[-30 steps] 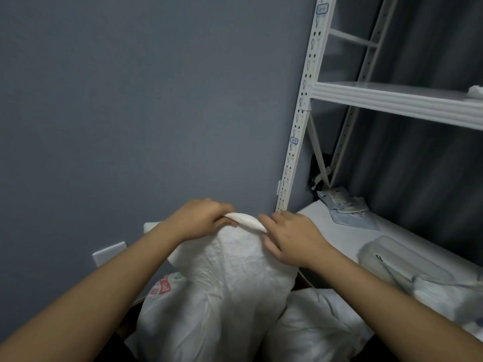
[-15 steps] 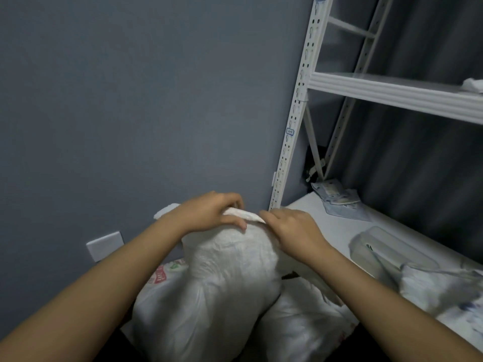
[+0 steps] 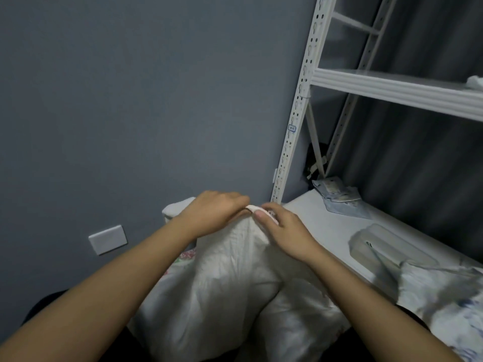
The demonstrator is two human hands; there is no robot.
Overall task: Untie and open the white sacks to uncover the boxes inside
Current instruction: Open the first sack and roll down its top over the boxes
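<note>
Both hands are working the tied neck atop the white sack standing by the shelf, left hand gripping, right hand fingers pinching; loosening gently probably beats yanking

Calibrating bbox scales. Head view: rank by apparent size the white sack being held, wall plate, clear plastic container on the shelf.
1. White sack, gripped at its top by both hands: by far the largest, though nearest the camera.
2. Clear plastic container.
3. Wall plate: smallest, but farther away, so its rank against the container is unsure.
</note>
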